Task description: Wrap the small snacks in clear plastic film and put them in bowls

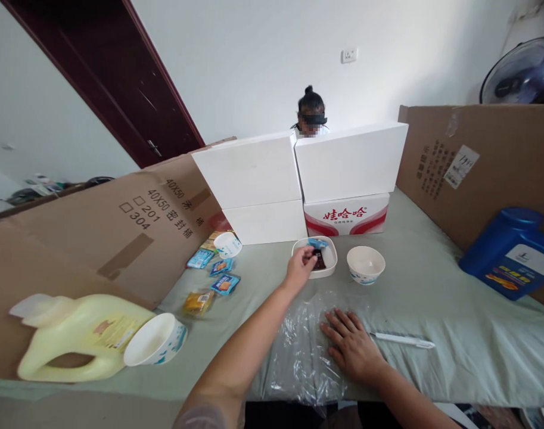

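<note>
My left hand [301, 266] reaches over the near left rim of a white square bowl [330, 256]. Its fingers are closed at the edge of a small dark brown packet [319, 260], which is inside the bowl beside a blue packet [317, 243]. My right hand [353, 345] lies flat with fingers spread, its fingertips on a clear plastic bag [301, 351]. Just right of that hand is a white pen-like tool [403, 340]. A round paper bowl [366, 265] stands upright to the right of the square one.
Several snack packets [226, 284] and a tipped paper bowl [227, 244] lie at left. Nearer are a yellow jug [88, 333] and another tilted bowl [162, 339]. White boxes [263, 179] form a back wall, a person [311, 113] behind. A blue bottle [513, 253] leans against cardboard [486, 161] at right.
</note>
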### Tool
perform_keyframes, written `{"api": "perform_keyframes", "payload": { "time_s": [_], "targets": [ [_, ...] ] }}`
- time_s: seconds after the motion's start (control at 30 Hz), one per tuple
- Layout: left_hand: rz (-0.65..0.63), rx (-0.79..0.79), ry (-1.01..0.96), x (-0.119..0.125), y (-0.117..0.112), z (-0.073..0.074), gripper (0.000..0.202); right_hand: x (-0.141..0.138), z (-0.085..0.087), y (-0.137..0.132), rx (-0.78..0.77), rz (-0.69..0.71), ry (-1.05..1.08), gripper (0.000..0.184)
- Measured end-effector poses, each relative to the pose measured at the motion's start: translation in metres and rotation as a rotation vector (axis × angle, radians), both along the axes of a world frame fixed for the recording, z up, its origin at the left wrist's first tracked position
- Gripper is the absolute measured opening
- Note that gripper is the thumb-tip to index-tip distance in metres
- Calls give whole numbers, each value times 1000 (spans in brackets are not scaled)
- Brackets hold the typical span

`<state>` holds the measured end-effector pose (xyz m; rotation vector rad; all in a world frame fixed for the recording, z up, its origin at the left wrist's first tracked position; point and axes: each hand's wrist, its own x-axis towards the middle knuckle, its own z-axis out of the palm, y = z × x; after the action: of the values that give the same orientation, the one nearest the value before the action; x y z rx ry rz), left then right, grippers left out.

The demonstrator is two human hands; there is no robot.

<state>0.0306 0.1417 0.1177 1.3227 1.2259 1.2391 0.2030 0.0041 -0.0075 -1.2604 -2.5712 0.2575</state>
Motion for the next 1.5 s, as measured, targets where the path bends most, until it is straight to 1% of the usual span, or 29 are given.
{"api": "perform_keyframes", "payload": {
  "time_s": [0.03, 0.1, 0.13, 0.17, 0.2, 0.23, 0.27, 0.33, 0.4, 0.47, 0.5, 0.57, 0.63, 0.67, 0.73, 0.8, 0.83, 0.87, 0.9, 0.93, 0.97, 1.0, 1.07, 1.13, 1.23, 1.3, 1.37, 1.43, 1.5],
  "targets": [
    [-97, 44, 47, -2, -20, 1, 23, 0, 0, 0, 2, -1, 5, 52],
    [-511, 239, 271, -7, -61, -4, 19, -1, -1, 0, 10, -13, 15, 51],
    [-725, 295, 379, -10, -79, -10, 19, -2, -2, 0, 18, -17, 16, 51],
    [-870, 342, 478, -13, -93, -18, 21, -2, -3, 0, 29, -20, 17, 51],
    [-937, 380, 587, -18, -104, -29, 22, -2, -3, 0, 43, -24, 17, 50],
    [-916, 407, 710, -25, -110, -41, 26, -3, -3, 0, 56, -21, 14, 51],
    [-826, 415, 848, -34, -111, -54, 32, -3, -3, 0, 67, -13, 7, 52],
    [-566, 354, 1110, -58, -106, -79, 45, -3, -3, 0, 72, -5, -9, 53],
    [-389, 286, 1253, -85, -97, -98, 51, -1, 0, 1, 51, 10, -27, 53],
    [-259, 255, 1290, -109, -95, -108, 51, 2, 2, 1, 22, 11, -27, 52],
    [-209, 265, 1278, -119, -97, -109, 49, 5, 4, 0, 9, 7, -17, 51],
    [-154, 325, 1205, -131, -111, -104, 41, 14, 9, -3, -17, -5, 22, 48],
    [-198, 398, 1090, -134, -133, -93, 30, 24, 16, -10, -65, -1, 76, 47],
    [-265, 415, 1031, -134, -145, -86, 26, 30, 20, -14, -107, 18, 97, 48],
    [-469, 391, 953, -132, -168, -75, 26, 40, 29, -26, -215, 82, 117, 55],
    [-674, 325, 953, -132, -185, -68, 48, 48, 37, -39, -325, 136, 118, 52],
    [-747, 292, 976, -133, -191, -67, 60, 51, 40, -45, -370, 147, 122, 43],
    [-788, 265, 1003, -134, -195, -67, 63, 54, 43, -51, -407, 150, 133, 30],
    [-802, 245, 1023, -136, -197, -66, 57, 57, 45, -55, -437, 148, 153, 18],
    [-800, 229, 1026, -137, -198, -66, 42, 59, 46, -59, -464, 144, 185, 12],
    [-786, 210, 1009, -139, -198, -65, 28, 61, 48, -62, -490, 139, 228, 12],
    [-761, 183, 974, -140, -197, -63, 19, 63, 49, -63, -516, 130, 280, 12],
    [-694, 82, 855, -139, -191, -56, 17, 65, 50, -62, -580, 75, 396, 8],
    [-614, -48, 693, -135, -180, -48, 15, 65, 48, -56, -627, -21, 505, 4],
    [-453, -157, 543, -127, -154, -45, 12, 59, 39, -38, -632, -160, 632, 11],
    [-320, -161, 593, -121, -134, -52, 8, 52, 29, -23, -566, -282, 613, 16],
    [-201, -148, 718, -115, -117, -63, 7, 45, 20, -10, -458, -433, 517, 19],
    [-114, -127, 824, -109, -106, -75, 8, 39, 15, -2, -355, -548, 426, 25],
    [-55, -111, 886, -104, -103, -83, 11, 33, 14, 3, -294, -608, 383, 31]
  ]
}}
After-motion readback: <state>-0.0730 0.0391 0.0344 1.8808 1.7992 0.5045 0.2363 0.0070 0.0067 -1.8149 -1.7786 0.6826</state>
